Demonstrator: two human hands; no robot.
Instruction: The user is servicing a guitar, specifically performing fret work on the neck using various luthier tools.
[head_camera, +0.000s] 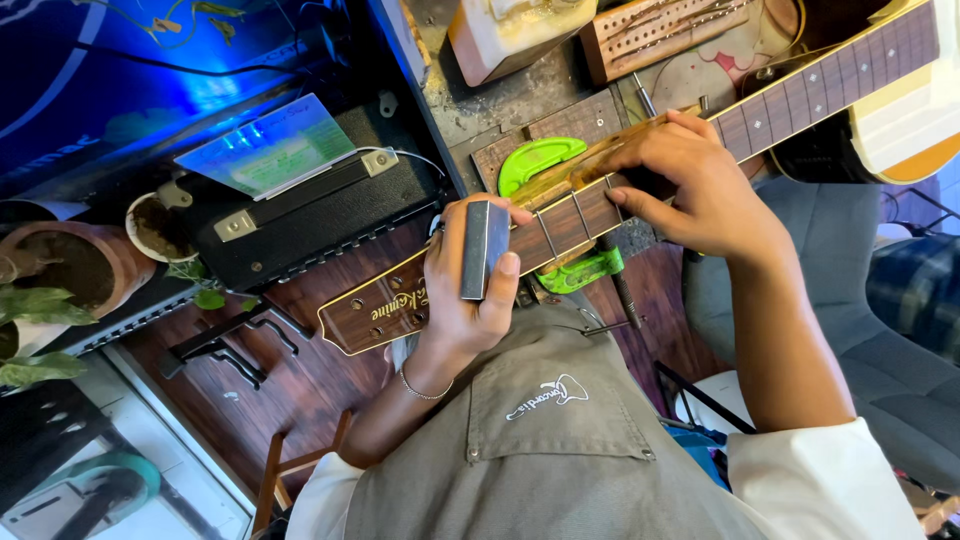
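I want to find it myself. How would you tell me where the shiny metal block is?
Start at the long guitar neck running across the middle. Follow it toward the headstock, the flat brown end with gold lettering. Just before it, the left hand grips an upright grey metal block against the strings; it is the only smooth silver thing there, unlike the bright green clamp pieces nearby.

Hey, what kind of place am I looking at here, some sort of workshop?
Probably a guitar repair workshop. An acoustic guitar neck lies across a scarred workbench, the left hand holds a metal block by the frets, and a wooden rack of small tools sits behind.
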